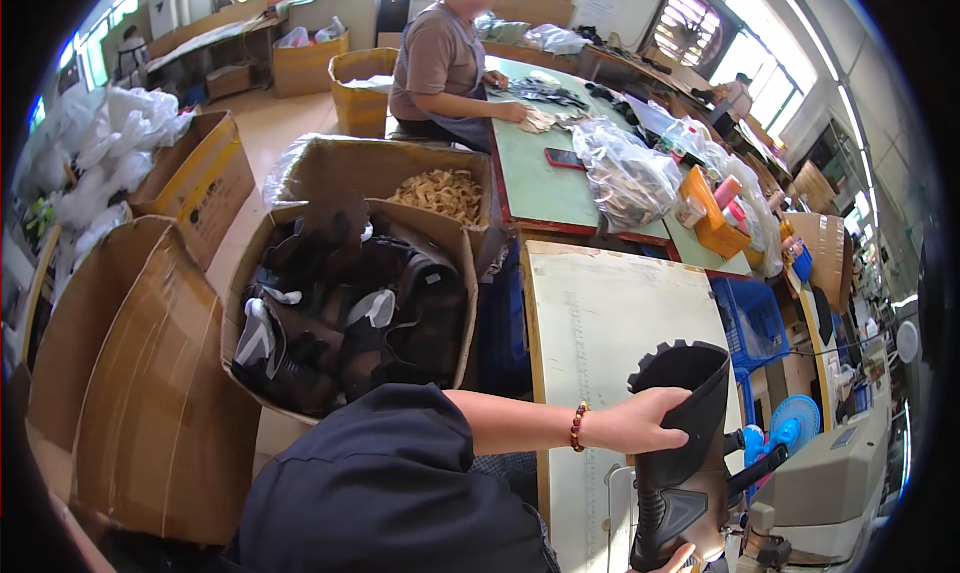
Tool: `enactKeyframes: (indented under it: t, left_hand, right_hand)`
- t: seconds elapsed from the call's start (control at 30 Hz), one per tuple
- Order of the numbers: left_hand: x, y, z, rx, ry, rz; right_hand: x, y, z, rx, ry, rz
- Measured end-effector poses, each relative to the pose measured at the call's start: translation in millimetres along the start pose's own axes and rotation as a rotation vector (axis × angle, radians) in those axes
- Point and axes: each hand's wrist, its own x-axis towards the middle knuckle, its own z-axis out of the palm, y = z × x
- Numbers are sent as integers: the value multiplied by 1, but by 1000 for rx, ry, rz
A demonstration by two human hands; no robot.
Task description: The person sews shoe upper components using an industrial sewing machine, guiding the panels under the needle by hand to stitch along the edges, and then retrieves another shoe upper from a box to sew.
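Dark cloth of the sleeve [370,483] bulks at seven o'clock, its bare forearm reaching across the pale table [625,303] towards four. Thumb and fingers of the left hand [640,420] pinch the notched top of the boot [690,473] at between four and five o'clock, probably to keep its shaft upright. Fingers of the right hand [682,559] show low by its foot, perhaps steadying it; I cannot tell how wide they are. A beige machine [825,478] limits room at four, a carton [448,231] of dark boots at nine; space looks freer at two, over the tabletop
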Motion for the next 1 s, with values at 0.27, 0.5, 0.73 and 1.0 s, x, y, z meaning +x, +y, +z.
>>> enactKeyframes:
  t: [0.27,0.5,0.73,1.0]
  left_hand:
    - [-11,-5,-7,-59,24,-27]
    - [-4,-3,-7,1,-34,-43]
    - [0,5,-9,-25,17,7]
    - [-5,5,0,94,86,52]
  right_hand:
    - [3,-4,7,-183,41,39]
    - [2,20,6,-437,191,-184]
    - [4,33,-1,-468,99,-402]
    - [18,62,9,-77,47,-190]
